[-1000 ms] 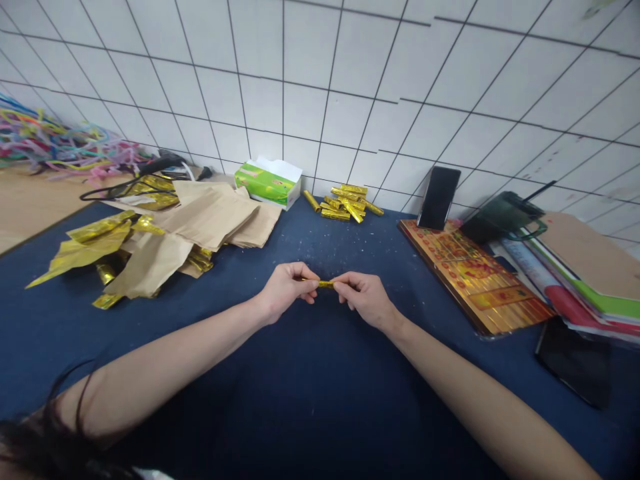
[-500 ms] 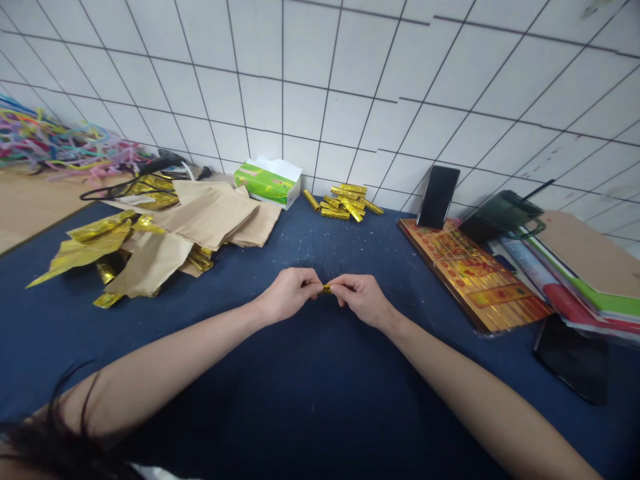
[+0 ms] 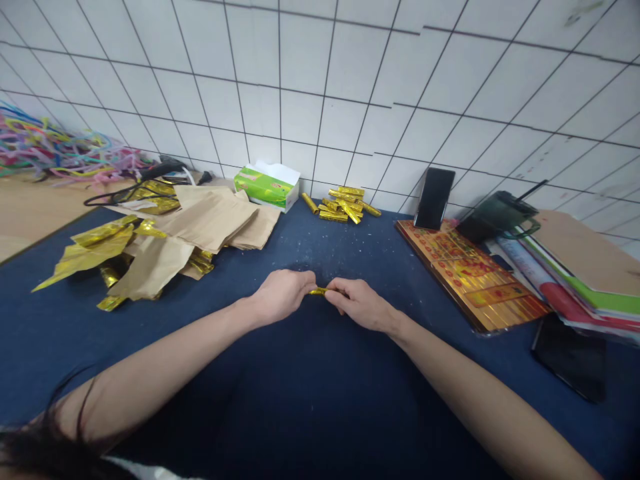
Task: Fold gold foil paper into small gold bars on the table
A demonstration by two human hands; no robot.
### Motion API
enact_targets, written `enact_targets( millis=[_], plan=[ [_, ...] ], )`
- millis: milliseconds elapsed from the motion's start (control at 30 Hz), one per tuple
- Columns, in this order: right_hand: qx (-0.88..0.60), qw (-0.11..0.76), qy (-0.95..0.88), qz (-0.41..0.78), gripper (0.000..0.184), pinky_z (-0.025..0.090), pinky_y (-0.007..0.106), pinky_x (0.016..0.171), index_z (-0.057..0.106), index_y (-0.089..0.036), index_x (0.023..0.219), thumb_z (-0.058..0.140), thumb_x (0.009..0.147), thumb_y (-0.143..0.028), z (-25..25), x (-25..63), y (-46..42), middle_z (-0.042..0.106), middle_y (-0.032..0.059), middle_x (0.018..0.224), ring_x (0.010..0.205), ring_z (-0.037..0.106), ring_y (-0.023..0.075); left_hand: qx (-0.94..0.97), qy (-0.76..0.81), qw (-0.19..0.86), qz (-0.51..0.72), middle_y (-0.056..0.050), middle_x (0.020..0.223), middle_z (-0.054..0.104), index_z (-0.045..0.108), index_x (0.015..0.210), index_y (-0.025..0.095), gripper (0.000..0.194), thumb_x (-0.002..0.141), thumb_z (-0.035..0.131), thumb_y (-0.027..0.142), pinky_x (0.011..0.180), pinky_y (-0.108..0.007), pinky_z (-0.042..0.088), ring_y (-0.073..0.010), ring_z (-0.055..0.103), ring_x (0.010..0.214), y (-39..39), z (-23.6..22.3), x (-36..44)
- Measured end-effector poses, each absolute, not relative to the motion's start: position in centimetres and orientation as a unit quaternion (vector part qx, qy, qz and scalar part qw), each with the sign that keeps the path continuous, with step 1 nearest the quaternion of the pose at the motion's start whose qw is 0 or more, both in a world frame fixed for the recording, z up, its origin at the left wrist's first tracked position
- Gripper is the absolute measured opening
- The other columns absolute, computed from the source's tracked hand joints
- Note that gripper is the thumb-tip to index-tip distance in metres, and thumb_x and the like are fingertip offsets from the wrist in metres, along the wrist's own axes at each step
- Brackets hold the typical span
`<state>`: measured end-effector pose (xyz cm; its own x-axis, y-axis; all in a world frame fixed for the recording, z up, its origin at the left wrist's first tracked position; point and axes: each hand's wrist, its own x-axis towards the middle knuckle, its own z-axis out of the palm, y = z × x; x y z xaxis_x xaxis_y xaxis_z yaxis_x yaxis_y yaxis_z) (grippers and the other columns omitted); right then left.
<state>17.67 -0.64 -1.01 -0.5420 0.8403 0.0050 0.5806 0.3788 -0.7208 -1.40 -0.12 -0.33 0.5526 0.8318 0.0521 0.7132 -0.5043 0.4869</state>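
Observation:
Between my hands, low over the blue tabletop (image 3: pixel 320 373), is a small gold foil paper roll (image 3: pixel 317 291). My left hand (image 3: pixel 283 295) is closed on its left end, the fingertips partly hidden behind the knuckles. At the other end, my right hand (image 3: pixel 361 304) pinches the roll between thumb and fingers. Only a short shiny stretch of the roll shows between them. Behind the hands, against the wall, lies a pile of several finished-looking gold foil rolls (image 3: pixel 345 205).
On the left lie brown paper sheets (image 3: pixel 210 217) and gold foil sheets (image 3: pixel 95 250), near colourful fuzzy stems (image 3: pixel 65 150). A green tissue pack (image 3: pixel 267 187) is at the wall. To the right are a leaning phone (image 3: pixel 434 199), a gold-red packet (image 3: pixel 475 273), a dark mug (image 3: pixel 500 215) and a tablet-like black object (image 3: pixel 570 357).
My left hand has shifted slightly left, widening the gap between the hands, so more of the gold roll shows. The camera view has tilted a little.

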Motion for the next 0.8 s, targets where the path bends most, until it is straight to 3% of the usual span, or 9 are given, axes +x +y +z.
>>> enact_targets(
  millis=[167, 367, 600, 700, 800],
  plan=[
    [-0.411, 0.144, -0.874, 0.215, 0.021, 0.034, 0.026, 0.055, 0.056, -0.019, 0.075, 0.043, 0.086, -0.031, -1.6, 17.1, -1.2, 0.06, 0.0018, 0.065, 0.057, 0.053, 0.0135, 0.888, 0.409, 0.169, 0.121, -0.001, 0.064, 0.058, 0.054, 0.071, 0.02, 0.02, 0.084, 0.039, 0.022, 0.052, -0.023, 0.028, -0.0152, 0.054, 0.057, -1.0, -0.5, -1.0],
    [-0.363, 0.156, -0.878, 0.271, 0.027, 0.038, 0.025, 0.059, 0.056, -0.018, 0.073, 0.035, 0.088, -0.027, -1.2, 17.3, -1.2, 0.061, 0.0011, 0.066, 0.059, 0.055, 0.0122, 0.875, 0.393, 0.235, 0.158, -0.001, 0.063, 0.058, 0.056, 0.072, 0.02, 0.022, 0.085, 0.039, 0.025, 0.055, -0.022, 0.031, -0.0138, 0.054, 0.058, -0.9, -0.5, -1.1],
    [-0.424, 0.168, -0.834, 0.312, 0.029, 0.033, 0.022, 0.053, 0.055, -0.018, 0.068, 0.038, 0.087, -0.031, -0.6, 18.1, -0.9, 0.049, -0.0038, 0.055, 0.05, 0.045, 0.0087, 0.856, 0.432, 0.225, 0.172, 0.0, 0.063, 0.055, 0.056, 0.073, 0.02, 0.021, 0.084, 0.038, 0.023, 0.057, -0.021, 0.032, -0.0128, 0.051, 0.058, -0.1, 0.2, -2.2],
    [-0.427, 0.209, -0.823, 0.312, 0.03, 0.031, 0.022, 0.052, 0.053, -0.018, 0.063, 0.039, 0.086, -0.031, -1.1, 18.0, -0.5, 0.044, -0.0046, 0.052, 0.049, 0.04, 0.0083, 0.827, 0.434, 0.281, 0.22, 0.002, 0.06, 0.054, 0.056, 0.068, 0.019, 0.02, 0.082, 0.043, 0.025, 0.056, -0.02, 0.033, -0.0112, 0.05, 0.057, 0.9, 0.0, -2.5],
    [-0.451, 0.276, -0.771, 0.356, 0.031, 0.027, 0.022, 0.046, 0.051, -0.018, 0.064, 0.039, 0.086, -0.036, -2.0, 17.6, -0.1, 0.038, -0.006, 0.048, 0.044, 0.034, 0.0076, 0.72, 0.449, 0.408, 0.337, 0.003, 0.052, 0.049, 0.053, 0.065, 0.017, 0.023, 0.08, 0.048, 0.033, 0.047, -0.019, 0.031, -0.0081, 0.043, 0.046, 1.9, -0.6, -2.5]
  ],
)
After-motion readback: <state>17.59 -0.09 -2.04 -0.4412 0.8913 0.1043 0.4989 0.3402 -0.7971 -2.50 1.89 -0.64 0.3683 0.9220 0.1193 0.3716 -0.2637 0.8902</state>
